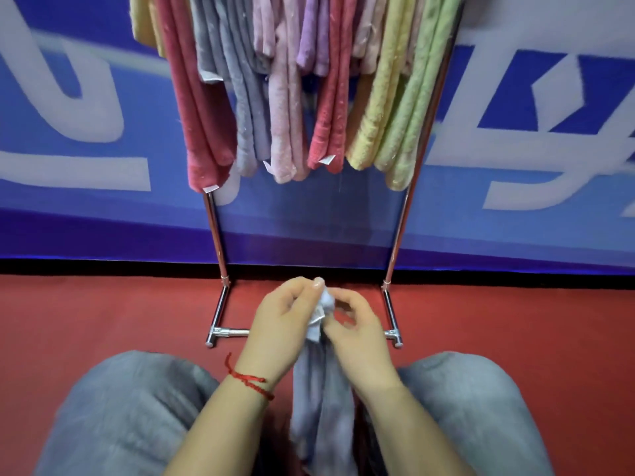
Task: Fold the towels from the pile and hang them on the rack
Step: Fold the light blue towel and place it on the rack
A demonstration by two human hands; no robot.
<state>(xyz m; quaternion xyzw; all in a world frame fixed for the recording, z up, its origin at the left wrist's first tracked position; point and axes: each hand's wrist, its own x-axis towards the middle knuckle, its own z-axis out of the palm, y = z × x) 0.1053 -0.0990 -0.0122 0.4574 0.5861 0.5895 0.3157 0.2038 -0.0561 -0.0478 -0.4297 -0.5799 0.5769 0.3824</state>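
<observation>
Two hands meet low centre, both pinching the top corner of a grey towel (323, 400). Left hand (285, 317) has thumb and forefinger curled tight on the corner by its white tag; right hand (357, 328) grips just below, fingers curled, blurred. Towel hangs down from the fingertips between grey-trousered knees (123, 417). Chrome rack (220, 249) stands just beyond on red floor (103, 314), loaded with folded hanging towels (285, 108) in many colours.

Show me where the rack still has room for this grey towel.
None shows: hung towels crowd the chrome rack between its posts. Only the gap beneath them is open. Both hands pinch the grey towel.
</observation>
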